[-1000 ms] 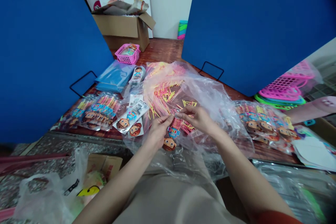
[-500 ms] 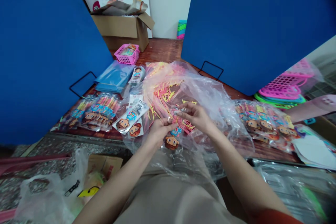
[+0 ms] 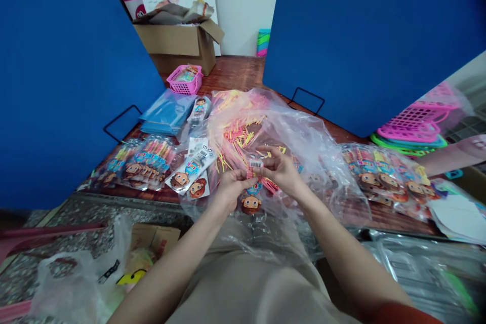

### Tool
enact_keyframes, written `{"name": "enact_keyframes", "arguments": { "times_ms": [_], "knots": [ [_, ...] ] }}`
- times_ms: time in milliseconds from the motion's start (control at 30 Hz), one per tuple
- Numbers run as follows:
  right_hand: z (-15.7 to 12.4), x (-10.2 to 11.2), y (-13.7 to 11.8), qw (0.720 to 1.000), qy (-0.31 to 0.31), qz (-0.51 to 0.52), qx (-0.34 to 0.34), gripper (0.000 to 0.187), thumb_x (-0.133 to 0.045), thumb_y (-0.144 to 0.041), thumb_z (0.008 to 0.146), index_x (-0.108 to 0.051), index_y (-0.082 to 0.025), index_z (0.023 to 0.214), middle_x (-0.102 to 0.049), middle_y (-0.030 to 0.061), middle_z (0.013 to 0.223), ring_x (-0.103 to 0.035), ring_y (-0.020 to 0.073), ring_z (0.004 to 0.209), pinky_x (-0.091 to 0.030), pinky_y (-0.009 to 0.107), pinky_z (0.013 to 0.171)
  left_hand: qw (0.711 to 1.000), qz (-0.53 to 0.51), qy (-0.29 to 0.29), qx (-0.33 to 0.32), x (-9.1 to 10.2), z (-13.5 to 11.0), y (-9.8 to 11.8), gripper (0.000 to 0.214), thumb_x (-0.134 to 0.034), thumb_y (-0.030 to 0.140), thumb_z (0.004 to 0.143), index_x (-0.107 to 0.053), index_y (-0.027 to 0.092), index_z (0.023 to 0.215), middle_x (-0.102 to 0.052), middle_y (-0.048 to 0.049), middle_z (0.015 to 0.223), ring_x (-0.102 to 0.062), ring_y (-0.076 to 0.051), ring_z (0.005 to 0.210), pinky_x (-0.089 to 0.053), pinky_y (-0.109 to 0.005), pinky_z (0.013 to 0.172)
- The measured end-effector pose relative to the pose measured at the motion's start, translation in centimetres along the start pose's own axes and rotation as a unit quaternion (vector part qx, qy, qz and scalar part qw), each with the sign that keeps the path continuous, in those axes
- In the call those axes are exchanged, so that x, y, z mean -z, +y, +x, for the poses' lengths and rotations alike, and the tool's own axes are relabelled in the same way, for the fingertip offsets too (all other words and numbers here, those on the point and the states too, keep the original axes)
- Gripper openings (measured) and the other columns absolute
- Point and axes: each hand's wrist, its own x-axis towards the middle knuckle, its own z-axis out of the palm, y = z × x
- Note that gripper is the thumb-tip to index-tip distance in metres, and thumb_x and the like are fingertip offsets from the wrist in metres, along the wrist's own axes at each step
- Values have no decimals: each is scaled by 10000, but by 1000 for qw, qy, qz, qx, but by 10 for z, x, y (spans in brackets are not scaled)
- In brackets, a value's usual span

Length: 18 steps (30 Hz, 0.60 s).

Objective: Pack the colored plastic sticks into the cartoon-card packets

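In front of me, my left hand point(image 3: 236, 187) pinches the left edge of a printed plastic packet point(image 3: 251, 203) with a cartoon face at its lower end. My right hand point(image 3: 280, 171) closes thumb and fingers on the packet's upper right edge, near its barcode. Behind the hands lies a large clear plastic bag point(image 3: 299, 121), opened out over the table. Many thin pink and yellow sticks point(image 3: 239, 134) spill from it. Left of my left hand, similar flat packets point(image 3: 192, 169) overlap one another.
Filled packets lie in piles at left point(image 3: 146, 162) and right point(image 3: 374, 172). Blue plastic sheets point(image 3: 167, 111) and a pink basket point(image 3: 185, 80) sit farther back. Blue panels point(image 3: 68, 76) flank the table. A cardboard box point(image 3: 178, 43) stands behind; another person's arm point(image 3: 453, 154) reaches in at right.
My right hand has come slightly lower and closer against the packet's top, and its barcode now shows. My left hand keeps its pinch.
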Motion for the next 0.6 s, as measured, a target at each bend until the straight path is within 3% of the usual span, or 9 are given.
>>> {"name": "enact_keyframes", "arguments": {
  "times_ms": [167,333,433,500,600],
  "knots": [
    [0,-4,-3,996,79,-26,21,528,-800,-322,653,-567,-196,1109,-461,-99,509,-382,69,439,-262,211,431,999,32,-21,-21,3,3,-2,358,-874,370,494,-709,119,688,-666,-18,619,-555,-102,548,-412,-212,532],
    [-2,-4,-5,998,52,22,-2,539,-808,-332,650,-579,-205,1122,-450,-107,508,-356,57,429,-268,193,421,999,34,2,-5,6,4,-1,350,-892,341,447,-646,126,572,-600,16,521,-480,-69,459,-351,-195,460],
    [0,-2,-2,995,49,80,-45,447,-754,-398,719,-603,-226,1103,-589,-56,645,-484,75,505,-389,188,467,999,36,-4,2,9,3,0,345,-891,335,469,-652,127,607,-606,18,533,-498,-71,468,-360,-189,462],
    [4,0,2,983,80,133,-95,337,-699,-429,773,-638,-219,1029,-640,-29,714,-539,88,538,-451,200,492,998,32,-40,33,10,0,3,350,-888,328,493,-681,123,687,-651,-4,594,-562,-95,525,-414,-197,508],
    [13,5,12,953,109,216,-185,232,-663,-382,817,-668,-178,928,-641,-18,630,-519,92,450,-440,206,422,987,15,-109,114,9,-5,14,423,-898,235,482,-700,118,838,-706,-40,691,-637,-134,611,-486,-228,599]
  ]
}}
